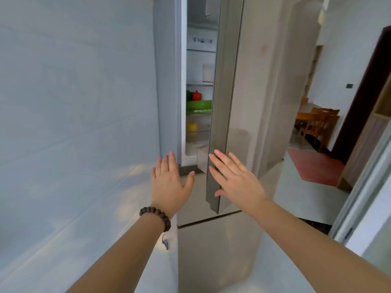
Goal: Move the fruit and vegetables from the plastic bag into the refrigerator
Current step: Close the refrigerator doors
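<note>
the refrigerator (201,81) already holds peppers (196,95) on a shelf, its door (224,102) nearly closed. both the left hand (169,185) and right hand (237,182) have straight, spread fingers and hold nothing. it seems the closing step; next the right hand must push the door fully closed.

Refrigerator door (230,102): brushed silver-grey, plain, with a faint pink mark high up. Interior walls (201,60) white. Red pepper (196,95) beside a green pepper (188,95), both above a bright green ribbed tray (198,104). Yellow pepper (192,126) on the shelf below. Bracelet (156,217) of dark brown beads on the left wrist. Side wall (74,102) pale blue-white. Chairs (317,123) orange-brown wood; rug (315,166) dull red; door frame (364,92) dark maroon.
</note>
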The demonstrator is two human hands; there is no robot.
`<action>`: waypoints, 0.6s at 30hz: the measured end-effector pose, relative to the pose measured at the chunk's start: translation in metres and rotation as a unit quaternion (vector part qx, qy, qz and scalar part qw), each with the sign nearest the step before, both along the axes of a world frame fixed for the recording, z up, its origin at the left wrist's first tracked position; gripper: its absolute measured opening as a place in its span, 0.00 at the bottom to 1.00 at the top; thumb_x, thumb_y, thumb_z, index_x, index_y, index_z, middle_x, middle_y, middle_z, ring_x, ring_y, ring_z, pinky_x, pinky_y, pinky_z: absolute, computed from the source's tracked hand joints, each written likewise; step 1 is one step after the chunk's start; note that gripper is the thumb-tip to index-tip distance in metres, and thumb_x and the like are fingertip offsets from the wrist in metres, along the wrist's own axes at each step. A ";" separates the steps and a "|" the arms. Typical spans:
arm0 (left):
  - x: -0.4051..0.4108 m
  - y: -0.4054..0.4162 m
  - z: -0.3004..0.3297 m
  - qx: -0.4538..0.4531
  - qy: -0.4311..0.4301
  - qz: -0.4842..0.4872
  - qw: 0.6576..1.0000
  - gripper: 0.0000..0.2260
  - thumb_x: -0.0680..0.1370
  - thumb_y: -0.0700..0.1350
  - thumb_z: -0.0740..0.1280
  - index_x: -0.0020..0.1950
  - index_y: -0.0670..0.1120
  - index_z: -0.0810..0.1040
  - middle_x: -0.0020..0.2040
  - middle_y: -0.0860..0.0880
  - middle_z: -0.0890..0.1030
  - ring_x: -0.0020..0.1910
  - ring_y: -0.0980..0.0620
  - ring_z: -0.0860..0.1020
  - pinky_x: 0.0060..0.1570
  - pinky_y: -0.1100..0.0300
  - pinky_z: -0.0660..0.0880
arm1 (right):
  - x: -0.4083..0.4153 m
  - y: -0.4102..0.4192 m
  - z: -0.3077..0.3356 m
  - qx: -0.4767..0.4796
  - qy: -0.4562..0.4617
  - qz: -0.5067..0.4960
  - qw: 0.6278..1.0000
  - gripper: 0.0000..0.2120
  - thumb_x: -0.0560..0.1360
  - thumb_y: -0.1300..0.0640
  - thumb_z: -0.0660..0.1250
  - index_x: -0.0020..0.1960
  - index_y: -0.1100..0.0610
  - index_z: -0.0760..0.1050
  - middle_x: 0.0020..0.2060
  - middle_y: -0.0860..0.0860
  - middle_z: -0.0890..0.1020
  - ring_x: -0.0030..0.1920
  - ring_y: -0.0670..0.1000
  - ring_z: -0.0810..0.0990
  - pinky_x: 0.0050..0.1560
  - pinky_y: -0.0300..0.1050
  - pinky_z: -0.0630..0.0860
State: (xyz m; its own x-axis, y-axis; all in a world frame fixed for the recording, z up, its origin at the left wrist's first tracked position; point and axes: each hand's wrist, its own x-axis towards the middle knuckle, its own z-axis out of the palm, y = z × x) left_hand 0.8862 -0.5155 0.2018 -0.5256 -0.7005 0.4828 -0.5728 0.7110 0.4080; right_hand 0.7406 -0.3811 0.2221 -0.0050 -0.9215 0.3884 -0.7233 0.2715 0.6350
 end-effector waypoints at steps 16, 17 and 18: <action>0.035 -0.034 -0.017 0.019 -0.048 0.071 0.996 0.34 0.79 0.63 0.49 0.78 0.45 0.42 0.79 0.46 0.47 0.77 0.46 0.43 0.75 0.49 0.44 | -0.014 -0.161 0.009 0.037 0.014 0.010 0.999 0.27 0.79 0.52 0.54 0.74 0.62 0.53 0.76 0.58 0.53 0.76 0.58 0.43 0.74 0.56 0.39; 0.036 -0.035 -0.018 0.022 -0.052 0.076 0.996 0.34 0.79 0.63 0.49 0.78 0.46 0.42 0.79 0.46 0.47 0.77 0.47 0.43 0.75 0.50 0.44 | -0.015 -0.167 0.008 0.039 0.010 0.009 0.999 0.27 0.79 0.52 0.54 0.74 0.62 0.53 0.76 0.58 0.53 0.76 0.58 0.43 0.74 0.56 0.39; 0.037 -0.038 -0.019 0.023 -0.055 0.080 0.995 0.34 0.79 0.63 0.49 0.77 0.46 0.42 0.79 0.47 0.47 0.77 0.47 0.43 0.75 0.50 0.44 | -0.015 -0.173 0.009 0.040 0.007 0.006 0.999 0.26 0.80 0.53 0.53 0.74 0.62 0.53 0.76 0.58 0.53 0.76 0.58 0.43 0.75 0.57 0.39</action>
